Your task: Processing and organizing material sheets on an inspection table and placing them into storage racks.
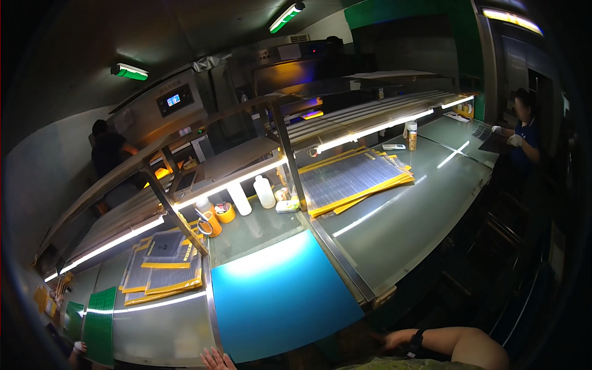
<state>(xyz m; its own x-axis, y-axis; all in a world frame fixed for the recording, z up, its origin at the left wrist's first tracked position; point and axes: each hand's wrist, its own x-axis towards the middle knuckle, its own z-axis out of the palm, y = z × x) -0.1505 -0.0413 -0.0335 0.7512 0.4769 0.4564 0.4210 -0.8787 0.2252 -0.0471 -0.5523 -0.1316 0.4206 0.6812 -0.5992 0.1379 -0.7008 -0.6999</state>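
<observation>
A large smooth blue sheet [283, 302] lies flat on the bench in front of me, its far edge bright under the lamp. At the bottom of the view my left hand [217, 359] is open, fingers spread, beside the sheet's near left corner. I cannot tell whether it touches the sheet or the bench edge. My right hand [399, 338] is off the bench to the right, below the sheet's near right corner, with a dark band on the wrist. Its fingers fade into shadow, so their pose is hidden.
Stacked yellow-edged panels [357, 179] lie right; more panels [163, 265] and a green sheet [100, 324] lie left. White bottles [264, 192] and orange tape rolls [225, 213] stand behind the blue sheet. Metal posts [287, 154] carry a lit shelf. A co-worker [527, 132] stands far right.
</observation>
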